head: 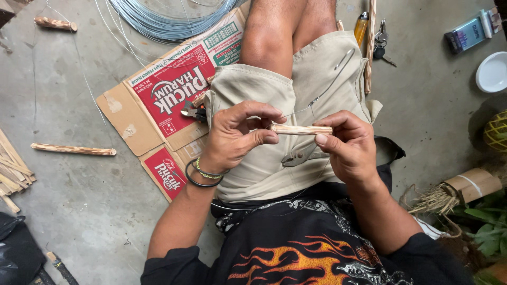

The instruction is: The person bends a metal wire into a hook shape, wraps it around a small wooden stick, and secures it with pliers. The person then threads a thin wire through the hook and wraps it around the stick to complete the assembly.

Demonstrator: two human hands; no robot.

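Observation:
I sit on a concrete floor and hold a short pale wooden stick [300, 129] level above my lap. My right hand [348, 145] pinches its right end. My left hand [237, 134] pinches a thin grey wire [338, 74] at the stick's left end; the wire curves up over my beige shorts. Pliers [301, 155] lie on my lap under the stick, partly hidden by my hands.
A flattened red-and-brown cardboard box [169, 89] lies left of my knee with small cutters [191, 111] on it. A coil of wire [169, 18] is at the top. Loose sticks [74, 150] lie left; keys [380, 42], a lighter [360, 26] and a white bowl [492, 72] are right.

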